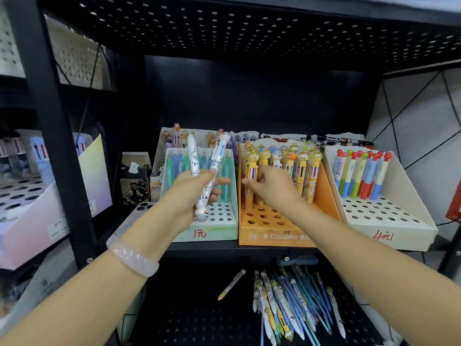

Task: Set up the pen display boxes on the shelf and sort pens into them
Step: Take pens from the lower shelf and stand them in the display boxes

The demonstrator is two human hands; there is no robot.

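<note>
— While the left hand [192, 193] sits at centre frame, what is it holding?

— Its fingers are curled round two white pens [203, 176], smooth plastic, crossed and pointing up; one has a printed cartoon barrel, and a round figure cap pokes out below the palm. A glossy pale bangle [134, 258] circles that wrist.

— And the right hand [272, 186]?

— It reaches into the orange box [324, 196], just right of centre, with its fingers among the pens there; I cannot tell whether it is pinching one.

— What are the boxes like?

— Cardboard, wedge-shaped, with floors punched in rows of round holes. The orange one holds multicolour pens [284, 161] topped with yellow and white figures, standing at its back. The pale green box [214, 228], marked in red on its front, holds slim green and blue pens. The white box [389, 221] at right holds a few thick pens with red and green ball tops.

— Anything lower down?

— A loose heap of pens [289, 305] lies on the black perforated metal shelf [189, 320] at lower centre.
</note>
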